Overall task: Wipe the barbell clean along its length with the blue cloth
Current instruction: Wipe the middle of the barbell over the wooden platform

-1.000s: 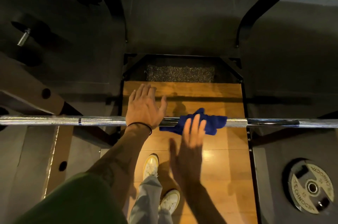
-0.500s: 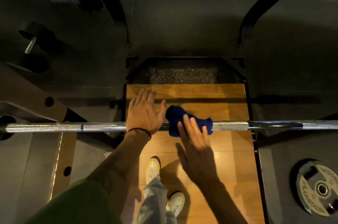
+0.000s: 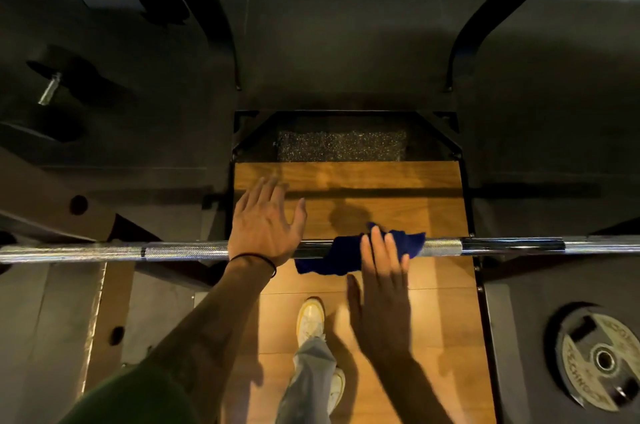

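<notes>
A chrome barbell (image 3: 180, 250) runs left to right across the view at waist height. My left hand (image 3: 263, 223) rests flat on it with straight, spread fingers, a black band at the wrist. Just to its right the blue cloth (image 3: 343, 255) is draped over the bar. My right hand (image 3: 381, 278) lies on the cloth with straight fingers, fingertips pressing it against the bar while the palm hangs on my side of it.
Below lies a wooden lifting platform (image 3: 381, 181) framed by black rack uprights (image 3: 485, 18). A weight plate (image 3: 602, 361) lies on the dark mat at the lower right. My shoes (image 3: 311, 319) stand on the wood under the bar.
The cloth was bunched up close to my left hand half a second ago; it is now spread out further right along the bar, with my right hand shifted right too. My left hand has stayed put.
</notes>
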`<state>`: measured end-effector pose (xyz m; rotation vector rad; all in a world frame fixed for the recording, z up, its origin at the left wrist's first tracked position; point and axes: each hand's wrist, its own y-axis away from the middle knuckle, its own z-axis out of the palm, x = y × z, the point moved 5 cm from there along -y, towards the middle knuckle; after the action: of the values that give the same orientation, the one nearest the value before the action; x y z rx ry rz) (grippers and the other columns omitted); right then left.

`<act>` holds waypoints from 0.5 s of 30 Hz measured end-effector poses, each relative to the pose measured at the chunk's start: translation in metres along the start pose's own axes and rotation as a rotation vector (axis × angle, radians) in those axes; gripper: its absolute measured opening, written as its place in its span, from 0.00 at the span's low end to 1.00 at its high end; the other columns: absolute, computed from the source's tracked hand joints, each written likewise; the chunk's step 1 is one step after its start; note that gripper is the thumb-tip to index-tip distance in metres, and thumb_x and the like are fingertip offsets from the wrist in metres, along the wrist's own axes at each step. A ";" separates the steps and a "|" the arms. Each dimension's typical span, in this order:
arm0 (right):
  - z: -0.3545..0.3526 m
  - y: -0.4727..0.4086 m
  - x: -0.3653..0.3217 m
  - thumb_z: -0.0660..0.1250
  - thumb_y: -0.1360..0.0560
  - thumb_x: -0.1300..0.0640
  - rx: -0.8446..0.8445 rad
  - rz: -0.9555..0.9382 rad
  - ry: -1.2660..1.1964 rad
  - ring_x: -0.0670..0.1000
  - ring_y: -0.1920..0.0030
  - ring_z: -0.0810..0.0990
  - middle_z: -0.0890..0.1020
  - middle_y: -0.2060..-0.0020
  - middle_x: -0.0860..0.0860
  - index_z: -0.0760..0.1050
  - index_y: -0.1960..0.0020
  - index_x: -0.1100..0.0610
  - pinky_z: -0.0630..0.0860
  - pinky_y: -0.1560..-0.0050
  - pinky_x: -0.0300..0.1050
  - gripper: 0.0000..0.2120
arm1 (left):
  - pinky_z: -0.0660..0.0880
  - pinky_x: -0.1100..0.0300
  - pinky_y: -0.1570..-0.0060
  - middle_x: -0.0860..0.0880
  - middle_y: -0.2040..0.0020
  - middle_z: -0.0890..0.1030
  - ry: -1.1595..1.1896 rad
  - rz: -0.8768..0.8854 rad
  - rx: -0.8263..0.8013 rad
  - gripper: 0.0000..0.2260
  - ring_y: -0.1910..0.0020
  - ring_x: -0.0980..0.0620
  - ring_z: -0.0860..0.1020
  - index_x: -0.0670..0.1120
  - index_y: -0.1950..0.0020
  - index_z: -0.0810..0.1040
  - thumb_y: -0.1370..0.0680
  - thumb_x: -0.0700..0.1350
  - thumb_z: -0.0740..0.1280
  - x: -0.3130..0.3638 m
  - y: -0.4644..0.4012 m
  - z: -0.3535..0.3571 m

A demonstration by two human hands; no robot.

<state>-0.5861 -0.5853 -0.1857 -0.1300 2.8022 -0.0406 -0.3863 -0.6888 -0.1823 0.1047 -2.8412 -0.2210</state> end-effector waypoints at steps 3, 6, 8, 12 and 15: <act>0.010 0.000 -0.048 0.53 0.17 0.42 -0.097 -0.069 -0.097 0.57 0.17 0.49 0.54 0.18 0.56 0.55 0.18 0.59 0.47 0.19 0.56 0.33 | 0.71 0.50 0.39 0.48 0.42 0.79 -0.044 0.024 -0.036 0.24 0.40 0.48 0.76 0.50 0.40 0.76 0.19 0.62 0.46 0.001 -0.001 0.003; 0.007 -0.011 -0.030 0.56 0.17 0.46 -0.127 -0.261 0.027 0.55 0.18 0.55 0.59 0.19 0.56 0.58 0.18 0.57 0.54 0.20 0.58 0.30 | 0.74 0.53 0.51 0.50 0.49 0.81 -0.162 0.102 -0.129 0.26 0.50 0.47 0.79 0.53 0.43 0.76 0.20 0.61 0.42 0.007 0.000 0.001; 0.000 -0.020 -0.001 0.57 0.17 0.48 -0.098 -0.181 0.030 0.56 0.19 0.58 0.62 0.20 0.56 0.61 0.19 0.58 0.58 0.21 0.62 0.29 | 0.76 0.52 0.54 0.48 0.46 0.81 -0.324 0.237 -0.232 0.20 0.50 0.45 0.80 0.53 0.34 0.70 0.17 0.56 0.45 0.014 0.004 0.005; -0.005 -0.019 -0.003 0.62 0.22 0.50 -0.013 -0.009 0.017 0.59 0.21 0.62 0.70 0.24 0.59 0.65 0.22 0.62 0.58 0.22 0.65 0.31 | 0.76 0.50 0.50 0.42 0.39 0.77 -0.393 0.329 -0.443 0.20 0.43 0.42 0.76 0.49 0.23 0.56 0.15 0.49 0.49 0.019 0.012 0.009; 0.000 -0.012 -0.038 0.69 0.28 0.50 -0.061 -0.076 -0.009 0.60 0.20 0.60 0.67 0.23 0.59 0.63 0.21 0.62 0.55 0.22 0.62 0.39 | 0.76 0.50 0.50 0.43 0.39 0.77 -0.388 0.396 -0.435 0.20 0.43 0.43 0.75 0.48 0.23 0.57 0.15 0.49 0.49 0.019 0.017 0.007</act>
<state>-0.5496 -0.5935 -0.1734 -0.2503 2.7897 0.0268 -0.4075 -0.6728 -0.1804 -0.6476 -3.0202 -0.8350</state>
